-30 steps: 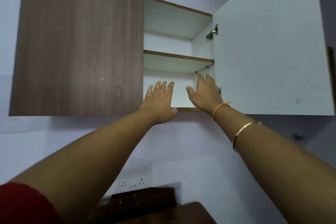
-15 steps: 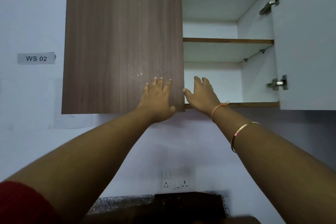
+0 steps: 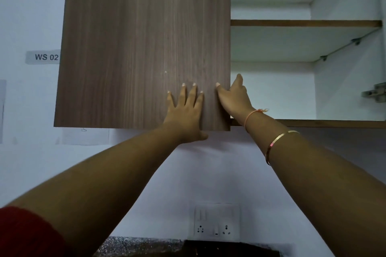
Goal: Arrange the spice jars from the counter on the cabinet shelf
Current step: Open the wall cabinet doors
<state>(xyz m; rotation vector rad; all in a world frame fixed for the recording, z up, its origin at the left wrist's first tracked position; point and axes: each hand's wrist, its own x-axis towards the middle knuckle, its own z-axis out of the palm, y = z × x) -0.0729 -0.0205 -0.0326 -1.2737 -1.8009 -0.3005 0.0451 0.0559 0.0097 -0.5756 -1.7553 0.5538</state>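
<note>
Wall cabinet (image 3: 323,123) looms closer; left hand (image 3: 183,115) flat, spread on brown door (image 3: 135,48); right hand (image 3: 234,98) now pinches door edge.

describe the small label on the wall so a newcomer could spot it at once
Find the brown wooden cabinet door that the left hand lies flat on. Just past its left edge, about halfway up, a small grey label sits on the pale wall. It is the only patch there with bold print: WS 02.
</note>
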